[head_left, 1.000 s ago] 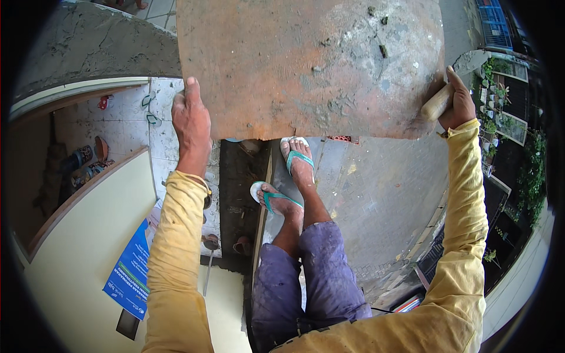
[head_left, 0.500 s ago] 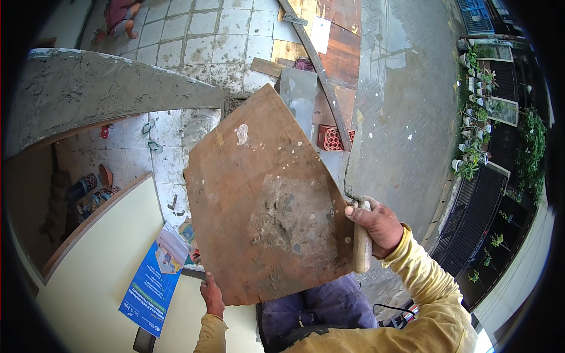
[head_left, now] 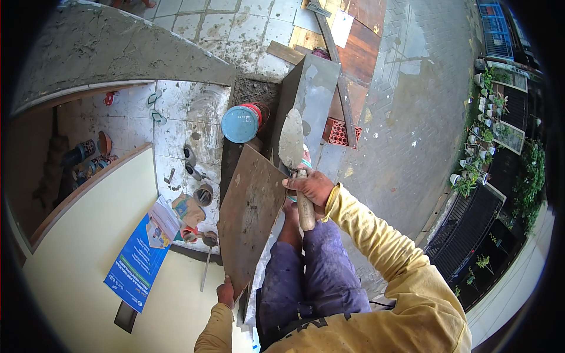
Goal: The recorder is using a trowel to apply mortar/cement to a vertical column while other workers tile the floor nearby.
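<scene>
My left hand (head_left: 225,292) is closed on the near lower corner of a brown, stained wooden board (head_left: 249,212), which hangs tilted in front of me. In my right hand (head_left: 315,189) is a pointing trowel (head_left: 292,140), its pale wooden handle gripped and its grey, mortar-smeared blade directed away from me. The right thumb lies by the board's far right corner; whether it touches the board I cannot tell. Past the board stands a light blue bucket (head_left: 240,124), with red showing behind its rim. A grey plastered block (head_left: 312,88) rises just beyond the trowel.
A plastered wall top (head_left: 135,50) curves along the far left. A cream wall (head_left: 94,235) with a blue poster (head_left: 141,259) stands at near left. On the tiles lie shoes (head_left: 190,162) and green sandals (head_left: 155,109). A red crate (head_left: 341,133) and long plank (head_left: 341,76) lie right.
The board has turned more edge-on and lowered, uncovering the bucket and my legs. My right hand has moved left and away from me, and the trowel's blade is now in view.
</scene>
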